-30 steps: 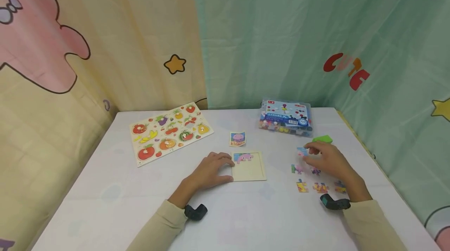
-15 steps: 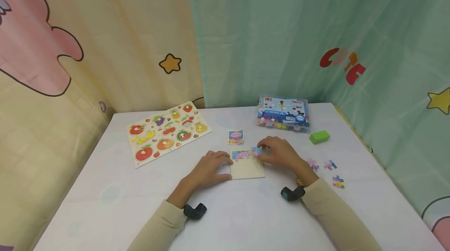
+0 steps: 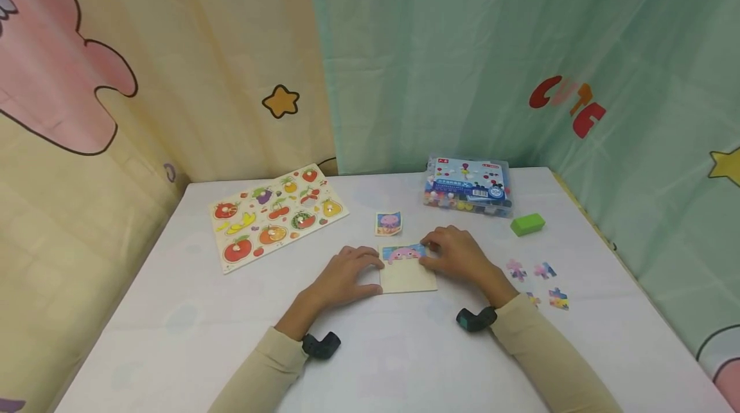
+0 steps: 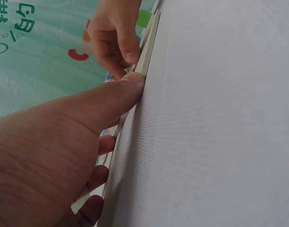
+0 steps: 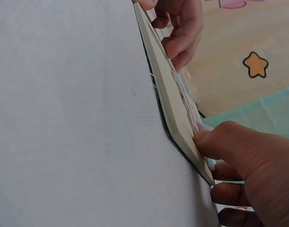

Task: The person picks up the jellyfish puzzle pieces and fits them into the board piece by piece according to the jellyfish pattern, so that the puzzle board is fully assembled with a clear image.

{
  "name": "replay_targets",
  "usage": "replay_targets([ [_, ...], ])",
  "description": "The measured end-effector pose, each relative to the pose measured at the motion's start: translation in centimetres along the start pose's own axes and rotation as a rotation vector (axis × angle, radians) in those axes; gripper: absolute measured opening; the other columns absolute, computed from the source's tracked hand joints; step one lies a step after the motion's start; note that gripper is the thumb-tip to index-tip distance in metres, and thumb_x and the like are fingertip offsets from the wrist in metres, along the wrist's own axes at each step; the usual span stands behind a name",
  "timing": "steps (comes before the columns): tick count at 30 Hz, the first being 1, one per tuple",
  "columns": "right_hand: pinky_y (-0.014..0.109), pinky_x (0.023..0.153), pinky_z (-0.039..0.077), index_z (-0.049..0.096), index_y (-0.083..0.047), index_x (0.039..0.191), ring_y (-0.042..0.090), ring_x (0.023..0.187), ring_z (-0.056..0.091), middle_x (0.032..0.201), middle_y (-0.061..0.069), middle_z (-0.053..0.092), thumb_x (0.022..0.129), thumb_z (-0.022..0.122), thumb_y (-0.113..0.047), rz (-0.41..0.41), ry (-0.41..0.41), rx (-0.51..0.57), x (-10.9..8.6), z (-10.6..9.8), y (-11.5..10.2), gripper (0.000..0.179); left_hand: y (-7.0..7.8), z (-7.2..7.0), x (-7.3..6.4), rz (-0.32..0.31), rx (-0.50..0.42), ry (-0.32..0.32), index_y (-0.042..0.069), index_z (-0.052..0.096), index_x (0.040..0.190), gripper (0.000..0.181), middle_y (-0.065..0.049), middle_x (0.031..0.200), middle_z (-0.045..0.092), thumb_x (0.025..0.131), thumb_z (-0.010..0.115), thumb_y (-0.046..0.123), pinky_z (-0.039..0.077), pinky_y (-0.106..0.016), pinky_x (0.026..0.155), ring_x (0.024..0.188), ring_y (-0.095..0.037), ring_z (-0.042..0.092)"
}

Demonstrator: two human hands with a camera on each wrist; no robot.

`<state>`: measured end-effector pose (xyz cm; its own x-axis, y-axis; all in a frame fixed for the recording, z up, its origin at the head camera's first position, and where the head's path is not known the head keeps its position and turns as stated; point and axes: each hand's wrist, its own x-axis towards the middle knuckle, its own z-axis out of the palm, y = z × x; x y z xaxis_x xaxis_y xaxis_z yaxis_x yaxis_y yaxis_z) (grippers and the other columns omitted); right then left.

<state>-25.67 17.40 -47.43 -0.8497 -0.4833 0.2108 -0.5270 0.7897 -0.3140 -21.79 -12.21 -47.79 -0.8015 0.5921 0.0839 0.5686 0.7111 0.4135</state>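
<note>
A small pale puzzle board (image 3: 407, 279) lies flat on the white table in the head view. Along its top edge sit joined puzzle pieces (image 3: 399, 253) with a pink cartoon face on blue. My left hand (image 3: 347, 277) rests against the board's left edge, thumb and fingertips spread along it. With thumb and forefinger, my right hand (image 3: 459, 255) pinches a puzzle piece (image 3: 419, 249) at the board's top right corner; the fingers partly cover it. The left wrist view shows the left thumb (image 4: 127, 87) at the board's edge. In the right wrist view, the right thumb (image 5: 220, 142) touches the board's face.
Several loose puzzle pieces (image 3: 545, 270) lie right of the board, one partly behind the right forearm. Beyond them are a green block (image 3: 527, 225) and a clear plastic box (image 3: 468, 187). A small picture card (image 3: 388, 223) lies behind the board, a fruit board (image 3: 277, 217) at left.
My right hand has come left from the loose pieces to the board's top right corner, bringing a puzzle piece into the top row. The left hand has stayed at the board's left edge.
</note>
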Motion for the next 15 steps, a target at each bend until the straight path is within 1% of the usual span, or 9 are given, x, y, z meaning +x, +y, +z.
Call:
replay_targets([
  [5,0.037,0.070,0.042,0.075,-0.013,0.109,0.015,0.081,0.050,0.086,-0.008,0.058,0.084,0.081,-0.037,0.002,-0.010,0.013,-0.04,-0.03,-0.04,0.035,-0.06,-0.01,0.02,-0.004,-0.001,0.001,0.023,0.068,0.127,0.044,0.001,0.141,0.056,0.090,0.075,0.046,0.041,-0.046,0.100,0.126,-0.024,0.047],
  [11,0.036,0.072,0.042,0.074,-0.014,0.111,0.015,0.083,0.050,0.087,-0.008,0.057,0.084,0.081,-0.037,-0.008,0.002,0.023,-0.06,0.07,0.11,0.037,-0.11,0.06,0.07,-0.002,-0.005,-0.001,0.024,0.068,0.127,0.044,0.002,0.141,0.056,0.090,0.075,0.046,0.041,-0.046,0.100,0.126,-0.023,0.046],
  [15,0.037,0.073,0.043,0.074,-0.014,0.112,0.016,0.083,0.050,0.087,-0.007,0.057,0.085,0.081,-0.032,-0.032,0.021,0.062,-0.17,0.20,0.23,0.033,-0.09,0.08,0.08,-0.005,-0.004,-0.004,0.024,0.068,0.127,0.043,0.002,0.141,0.056,0.090,0.075,0.045,0.041,-0.046,0.101,0.127,-0.023,0.046],
])
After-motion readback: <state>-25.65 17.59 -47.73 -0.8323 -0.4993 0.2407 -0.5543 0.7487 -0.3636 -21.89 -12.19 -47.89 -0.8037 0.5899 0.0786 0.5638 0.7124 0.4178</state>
